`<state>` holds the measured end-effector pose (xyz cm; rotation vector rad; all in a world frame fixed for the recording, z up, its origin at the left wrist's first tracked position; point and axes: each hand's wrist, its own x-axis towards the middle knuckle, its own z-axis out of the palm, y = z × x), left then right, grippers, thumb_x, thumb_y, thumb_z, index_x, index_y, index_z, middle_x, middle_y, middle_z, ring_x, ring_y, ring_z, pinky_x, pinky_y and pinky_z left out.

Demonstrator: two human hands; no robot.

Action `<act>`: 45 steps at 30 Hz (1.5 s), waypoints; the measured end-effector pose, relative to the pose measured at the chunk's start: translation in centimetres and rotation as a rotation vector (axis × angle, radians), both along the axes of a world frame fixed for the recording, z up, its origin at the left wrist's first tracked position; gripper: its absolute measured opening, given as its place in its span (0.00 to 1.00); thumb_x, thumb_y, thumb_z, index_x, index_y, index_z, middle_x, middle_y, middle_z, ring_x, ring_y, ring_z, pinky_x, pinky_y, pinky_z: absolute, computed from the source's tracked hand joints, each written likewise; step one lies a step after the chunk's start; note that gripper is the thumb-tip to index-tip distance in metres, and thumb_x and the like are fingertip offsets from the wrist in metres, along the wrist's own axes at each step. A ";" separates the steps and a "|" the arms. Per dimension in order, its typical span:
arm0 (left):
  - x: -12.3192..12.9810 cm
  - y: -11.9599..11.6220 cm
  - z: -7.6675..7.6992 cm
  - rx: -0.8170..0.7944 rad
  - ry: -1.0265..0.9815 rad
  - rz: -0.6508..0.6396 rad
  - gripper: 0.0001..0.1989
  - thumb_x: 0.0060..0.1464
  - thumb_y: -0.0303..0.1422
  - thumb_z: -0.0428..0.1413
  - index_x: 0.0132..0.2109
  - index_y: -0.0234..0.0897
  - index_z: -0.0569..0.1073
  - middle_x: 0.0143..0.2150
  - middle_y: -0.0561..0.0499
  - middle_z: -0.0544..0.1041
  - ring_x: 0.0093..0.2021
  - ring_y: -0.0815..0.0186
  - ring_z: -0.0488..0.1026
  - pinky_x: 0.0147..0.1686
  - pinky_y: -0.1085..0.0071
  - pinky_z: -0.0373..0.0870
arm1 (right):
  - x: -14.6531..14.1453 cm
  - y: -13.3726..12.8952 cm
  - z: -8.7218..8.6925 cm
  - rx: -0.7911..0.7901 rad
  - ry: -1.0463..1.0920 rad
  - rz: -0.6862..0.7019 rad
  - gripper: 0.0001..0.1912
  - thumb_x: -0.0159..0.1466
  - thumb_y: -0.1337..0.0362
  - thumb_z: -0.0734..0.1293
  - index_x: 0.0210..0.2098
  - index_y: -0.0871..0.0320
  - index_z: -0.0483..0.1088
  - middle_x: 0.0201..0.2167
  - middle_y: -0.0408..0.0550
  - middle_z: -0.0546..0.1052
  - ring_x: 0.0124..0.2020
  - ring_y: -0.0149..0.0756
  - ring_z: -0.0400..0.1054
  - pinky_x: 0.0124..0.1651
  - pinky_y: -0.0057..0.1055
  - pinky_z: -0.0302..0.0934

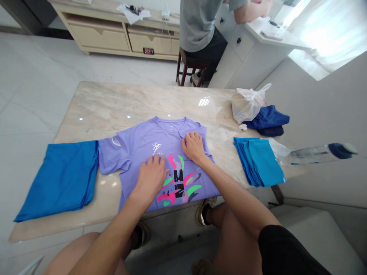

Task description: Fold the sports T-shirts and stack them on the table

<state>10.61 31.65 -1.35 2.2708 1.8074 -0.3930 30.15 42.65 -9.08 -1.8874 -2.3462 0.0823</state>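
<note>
A purple T-shirt (143, 141) with a colourful print lies front up on the marble table. Its left-side sleeve is spread out, while the right side is folded inward. My left hand (151, 173) rests flat on the shirt's middle beside the print, fingers apart. On the folded part near the collar lies my right hand (193, 146), its fingers bent over the fabric; whether they pinch it is unclear. A folded blue cloth (63, 177) touches the sleeve at the left. More folded blue cloth (259, 162) sits to the right.
The marble table (106, 99) also holds a white plastic bag (248, 103), dark blue fabric (269, 120) and a clear bottle (315, 154) lying at the right. Beyond it, a person (197, 26) sits on a stool beside a cabinet (100, 38).
</note>
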 end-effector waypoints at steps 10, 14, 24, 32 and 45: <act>-0.6 -0.2 -0.4 0.008 -0.017 -0.004 0.27 0.77 0.38 0.55 0.75 0.30 0.70 0.73 0.28 0.74 0.67 0.42 0.76 0.59 0.53 0.77 | -1.1 0.1 0.3 0.012 0.195 0.145 0.14 0.82 0.60 0.59 0.51 0.55 0.76 0.52 0.56 0.81 0.57 0.52 0.68 0.58 0.44 0.61; 0.0 0.2 -0.3 0.043 -0.037 -0.023 0.29 0.77 0.37 0.53 0.78 0.29 0.67 0.75 0.28 0.71 0.69 0.42 0.74 0.62 0.52 0.77 | 3.1 2.5 0.5 0.066 0.267 0.099 0.15 0.78 0.69 0.59 0.52 0.57 0.77 0.53 0.58 0.81 0.57 0.52 0.69 0.63 0.45 0.62; 3.7 0.6 -2.1 0.020 -0.156 -0.199 0.33 0.77 0.38 0.55 0.81 0.29 0.62 0.81 0.30 0.66 0.78 0.43 0.67 0.72 0.49 0.70 | 12.2 1.2 4.3 -0.335 0.167 -0.152 0.20 0.76 0.47 0.71 0.49 0.59 0.79 0.45 0.56 0.85 0.45 0.46 0.79 0.47 0.33 0.65; 3.7 -0.1 -3.1 0.045 -0.077 -0.117 0.40 0.76 0.40 0.56 0.83 0.23 0.55 0.82 0.23 0.60 0.82 0.36 0.59 0.76 0.46 0.66 | 11.8 -6.2 5.6 -0.391 -0.088 -0.261 0.12 0.78 0.62 0.65 0.53 0.58 0.80 0.50 0.61 0.85 0.51 0.51 0.80 0.47 0.36 0.65; 1.2 -0.2 -3.2 0.051 0.022 -0.006 0.41 0.76 0.47 0.52 0.82 0.21 0.56 0.84 0.20 0.53 0.83 0.29 0.53 0.75 0.34 0.61 | 5.4 -3.9 1.0 -0.059 0.046 0.024 0.19 0.76 0.52 0.72 0.59 0.58 0.74 0.59 0.65 0.79 0.60 0.57 0.71 0.59 0.47 0.68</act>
